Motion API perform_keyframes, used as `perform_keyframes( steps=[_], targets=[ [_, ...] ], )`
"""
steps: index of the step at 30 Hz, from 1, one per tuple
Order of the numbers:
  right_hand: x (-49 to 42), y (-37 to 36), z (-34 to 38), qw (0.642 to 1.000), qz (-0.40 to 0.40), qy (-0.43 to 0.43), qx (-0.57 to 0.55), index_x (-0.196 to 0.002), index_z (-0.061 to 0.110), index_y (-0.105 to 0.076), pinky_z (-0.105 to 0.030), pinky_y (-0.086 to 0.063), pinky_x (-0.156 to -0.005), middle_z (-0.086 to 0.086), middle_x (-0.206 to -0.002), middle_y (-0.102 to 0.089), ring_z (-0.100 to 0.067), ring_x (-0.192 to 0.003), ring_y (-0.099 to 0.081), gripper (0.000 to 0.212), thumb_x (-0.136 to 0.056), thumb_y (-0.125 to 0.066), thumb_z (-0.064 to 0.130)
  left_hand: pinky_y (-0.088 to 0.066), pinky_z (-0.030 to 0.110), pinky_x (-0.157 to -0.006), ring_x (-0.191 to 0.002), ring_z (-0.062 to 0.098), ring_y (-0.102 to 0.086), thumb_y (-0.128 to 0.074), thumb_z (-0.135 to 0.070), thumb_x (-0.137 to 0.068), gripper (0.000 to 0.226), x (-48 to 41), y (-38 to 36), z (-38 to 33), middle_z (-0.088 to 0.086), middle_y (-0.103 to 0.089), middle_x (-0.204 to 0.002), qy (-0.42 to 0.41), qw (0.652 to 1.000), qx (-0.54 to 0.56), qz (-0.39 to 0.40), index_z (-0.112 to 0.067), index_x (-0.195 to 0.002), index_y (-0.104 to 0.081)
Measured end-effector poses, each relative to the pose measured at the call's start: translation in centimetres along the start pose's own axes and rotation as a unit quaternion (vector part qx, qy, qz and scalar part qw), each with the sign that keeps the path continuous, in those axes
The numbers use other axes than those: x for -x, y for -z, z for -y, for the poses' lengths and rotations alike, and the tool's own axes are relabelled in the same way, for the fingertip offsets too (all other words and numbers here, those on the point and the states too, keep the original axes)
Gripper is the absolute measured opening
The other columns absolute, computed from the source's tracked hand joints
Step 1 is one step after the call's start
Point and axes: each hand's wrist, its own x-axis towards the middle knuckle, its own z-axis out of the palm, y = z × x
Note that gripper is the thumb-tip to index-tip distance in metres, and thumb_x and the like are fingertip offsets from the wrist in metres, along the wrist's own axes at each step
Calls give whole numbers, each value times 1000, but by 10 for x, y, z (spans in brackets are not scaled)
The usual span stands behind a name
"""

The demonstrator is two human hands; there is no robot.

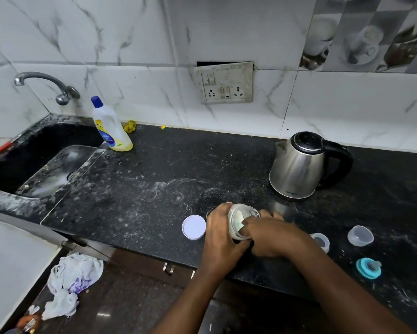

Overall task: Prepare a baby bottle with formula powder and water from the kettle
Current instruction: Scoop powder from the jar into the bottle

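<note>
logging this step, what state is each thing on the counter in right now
jar: open, tilted, gripped by left hand
right hand: fingers at the jar mouth
white lid: off, flat on counter
kettle: upright, lid shut
teal nipple ring: detached, on counter
clear cap: off, mouth up
detergent bottle: upright, capped
tap: no water running

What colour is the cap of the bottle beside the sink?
Blue cap, clearest in head view.
</note>
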Motion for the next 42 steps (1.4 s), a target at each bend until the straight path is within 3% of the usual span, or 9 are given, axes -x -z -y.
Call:
perform_keyframes(
  steps=[5, 8, 11, 17, 23, 27, 31, 36, 42],
  targets=[
    [4, -4, -6, 998, -39, 21, -51, -132, 33, -64, -39, -29, -95, 9, -141, -49, -24, -128, -38, 48, -85, -59, 26, -42, 36, -116, -136, 19, -52, -91, -47, -75, 95, 4, 3, 0, -1, -53, -146, 34, 999, 8, 1, -17, -151, -43],
    [7, -3, -11, 992, -83, 25, -90, -130, 33, -66, -39, -31, -100, 10, -139, -56, -21, -129, -41, 45, -87, -54, 34, -44, 42, -116, -136, 20, -54, -96, -42, -74, 95, 5, 5, 3, -2, -55, -145, 56, 998, 19, -5, -14, -150, -46],
    [8, 0, -12, 983, -160, 21, -82, -114, 29, -75, -40, -38, -104, 11, -128, -67, -20, -122, -50, 30, -95, -52, 24, -46, 44, -114, -135, 19, -55, -98, -40, -73, 95, 5, 4, 6, -2, -57, -143, 59, 998, 16, -5, -15, -149, -47],
    [9, -8, -15, 982, -173, 22, -68, -119, 29, -71, -42, -48, -98, 9, -126, -68, -23, -114, -52, 36, -94, -51, 13, -42, 26, -111, -132, 9, -55, -97, -43, -72, 96, 6, 5, -1, -15, -55, -139, 49, 998, 32, 1, -53, -144, -34],
    [15, -10, -16, 994, -77, 38, -62, -117, 39, -61, -43, -50, -90, 4, -119, -64, -25, -110, -53, 37, -88, -48, 20, -43, 35, -115, -136, 15, -53, -96, -46, -75, 94, 11, 3, 1, -5, -56, -145, 48, 998, 23, 23, -16, -150, -48],
    [12, -9, -14, 998, -46, 36, -19, -120, 41, -61, -35, -41, -78, -4, -110, -64, -29, -108, -59, 39, -90, -52, 18, -43, 34, -114, -136, 16, -53, -97, -41, -75, 94, 11, 5, 0, -3, -55, -144, 40, 998, 15, 39, -16, -151, -48],
    [14, -6, -12, 996, -75, 43, -3, -121, 36, -67, -33, -49, -78, -7, -118, -70, -31, -106, -67, 40, -88, -56, 16, -43, 37, -117, -139, 15, -52, -97, -40, -74, 96, 15, 5, 1, -3, -55, -148, 60, 997, 22, 38, -15, -152, -47],
    [20, -1, -17, 988, -135, 56, -45, -125, 37, -65, -41, -56, -87, -2, -125, -71, -27, -110, -67, 38, -96, -53, 17, -46, 48, -115, -140, 17, -54, -99, -30, -72, 96, 17, 8, 8, -5, -56, -148, 72, 995, 45, 45, -19, -152, -46],
    [22, -3, -11, 975, -210, 62, -46, -100, 27, -67, -40, -53, -71, -1, -96, -74, -28, -87, -68, 19, -92, -51, 33, -45, 45, -118, -141, 13, -54, -98, -25, -72, 95, 18, 10, 9, -4, -56, -150, 64, 995, 53, 58, -18, -152, -47]
  ],
)
